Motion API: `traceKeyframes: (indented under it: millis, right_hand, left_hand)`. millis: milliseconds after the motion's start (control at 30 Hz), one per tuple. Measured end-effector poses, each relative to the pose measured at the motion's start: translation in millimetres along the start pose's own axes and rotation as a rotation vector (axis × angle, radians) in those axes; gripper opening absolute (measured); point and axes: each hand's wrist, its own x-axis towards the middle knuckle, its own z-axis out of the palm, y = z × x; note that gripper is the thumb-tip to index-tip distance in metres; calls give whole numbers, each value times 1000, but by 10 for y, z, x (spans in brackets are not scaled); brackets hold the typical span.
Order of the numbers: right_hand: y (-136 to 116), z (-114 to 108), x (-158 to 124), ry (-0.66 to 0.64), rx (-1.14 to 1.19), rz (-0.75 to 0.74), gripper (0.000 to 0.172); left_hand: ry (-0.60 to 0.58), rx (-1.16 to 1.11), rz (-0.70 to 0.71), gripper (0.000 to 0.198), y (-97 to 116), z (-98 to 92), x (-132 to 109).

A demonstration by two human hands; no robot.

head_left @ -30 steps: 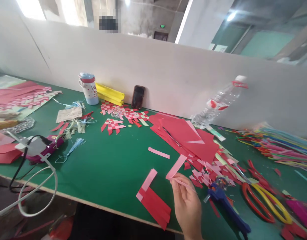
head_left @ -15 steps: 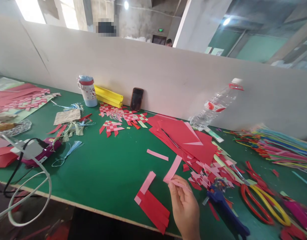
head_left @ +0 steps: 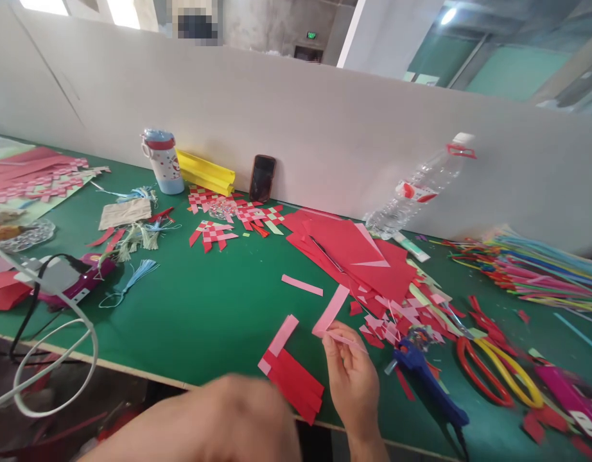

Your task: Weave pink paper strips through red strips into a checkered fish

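My right hand (head_left: 352, 371) pinches a pink paper strip (head_left: 332, 312), which is folded so that its two arms stand at an angle. Left of it on the table lies a piece of red strips (head_left: 298, 387), with another folded pink strip (head_left: 282, 337) hooked around its upper end. My left hand (head_left: 243, 420) is at the bottom middle, smeared by motion, its fingers not readable; it overlaps the lower edge of the red piece in view. A loose pink strip (head_left: 302, 285) lies flat just beyond the right hand.
Red paper sheets (head_left: 358, 247) and scraps lie behind the right hand. To the right are a blue glue gun (head_left: 428, 382), scissors (head_left: 505, 372) and pipe cleaners (head_left: 541, 269). A plastic bottle (head_left: 414, 192), phone (head_left: 262, 178) and cup (head_left: 164, 163) stand along the partition. A white cable (head_left: 91, 353) loops at left.
My left hand has come into view from the lower left, moving towards the red piece. The right hand keeps its pinch on the folded pink strip. The camera view has shifted slightly.
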Motion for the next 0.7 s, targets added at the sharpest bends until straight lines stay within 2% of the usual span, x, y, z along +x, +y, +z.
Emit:
traceKeyframes:
  millis: [67, 100, 167, 233, 400, 600, 700]
  right_hand:
    - [-65, -13, 0, -6, -4, -6, 17]
    - [-117, -16, -3, -18, 2, -8, 16]
    - [-245, -13, -21, -55, 42, -20, 13]
    - [-376, 8, -54, -99, 93, -41, 9]
    - [-543, 107, -144, -168, 136, -71, 7]
    - [-513, 124, -199, -199, 67, -163, 10]
    - [-465, 43, -212, -146, -33, -172, 10]
  left_hand:
    - [52, 62, -47, 26, 50, -271, 412]
    - [129, 205, -102, 26, 74, -360, 593]
    - [233, 398, -107, 27, 114, -445, 858]
    - [267, 415, -74, 37, 130, -443, 984]
    - [257, 401, -41, 16, 126, -383, 976]
    - [183, 403, -13, 15, 139, -374, 959]
    - [160, 418, -21, 12, 122, -418, 918]
